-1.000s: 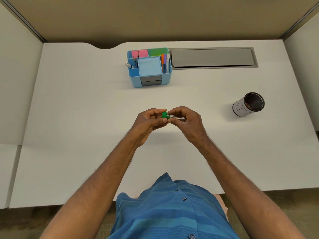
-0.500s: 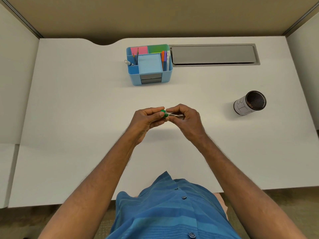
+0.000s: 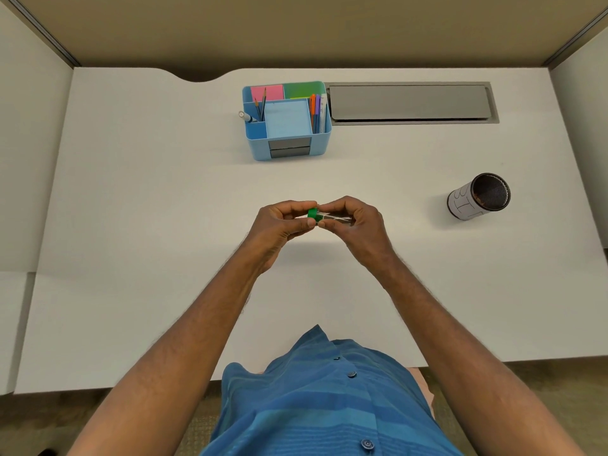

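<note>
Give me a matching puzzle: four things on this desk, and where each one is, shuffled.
1. slim pen with green cap
2. light blue plastic desk organiser
3. dark mesh cylindrical cup
4. flat grey metal hatch

A. set flush into the white desk, back right
B. held between left hand and right hand
C. alone at the right
D. middle back, beside the hatch's left end

Pairs: 1-B, 2-D, 3-C, 4-A.

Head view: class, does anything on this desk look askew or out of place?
One marker leans out over the left wall of the blue organizer, while the other pens stand inside. The mesh cup sits apart at the right.
</note>
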Demonstrator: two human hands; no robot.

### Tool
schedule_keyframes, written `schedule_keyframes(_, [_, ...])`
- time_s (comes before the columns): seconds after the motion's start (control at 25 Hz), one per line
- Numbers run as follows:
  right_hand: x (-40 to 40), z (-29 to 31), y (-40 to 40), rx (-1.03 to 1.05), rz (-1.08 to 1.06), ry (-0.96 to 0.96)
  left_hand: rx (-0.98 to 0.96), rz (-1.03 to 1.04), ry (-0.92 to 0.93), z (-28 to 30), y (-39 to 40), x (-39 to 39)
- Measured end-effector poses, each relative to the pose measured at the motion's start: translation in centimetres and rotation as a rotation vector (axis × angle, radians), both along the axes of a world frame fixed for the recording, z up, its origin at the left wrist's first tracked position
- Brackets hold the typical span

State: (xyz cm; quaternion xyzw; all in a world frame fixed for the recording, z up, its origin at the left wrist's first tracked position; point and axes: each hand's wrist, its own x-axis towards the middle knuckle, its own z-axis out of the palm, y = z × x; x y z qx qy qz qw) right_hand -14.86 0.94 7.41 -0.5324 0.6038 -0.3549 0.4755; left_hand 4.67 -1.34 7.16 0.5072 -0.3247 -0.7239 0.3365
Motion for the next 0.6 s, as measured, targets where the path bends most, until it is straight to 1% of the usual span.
schedule_keyframes(0.24, [-0.19,-0.01,-0.32,0.052,-0.011,-0.05,-0.097,-0.004,-0.09,0.18,0.06,-0.14])
schedule_keyframes(0.36, [-0.22,0.15,-0.54,0.052,-0.011,-0.031,-0.097,0.005,-0.124,0.07,0.06,-0.26])
schedule_keyframes(0.4, [-0.15,0.19,-0.54,0.043,-0.01,-0.021,-0.081,0.007,-0.105,0.06,0.11,-0.25])
schedule_keyframes(0.52, [0.22,0.25,-0.18,0.017,-0.009,-0.015,-0.028,0.026,0.038,-0.07,0.31,-0.28])
schedule_keyframes(0.6, [0.48,0.37,0.1,-0.01,-0.009,-0.013,-0.001,0.069,0.078,-0.22,0.38,-0.28])
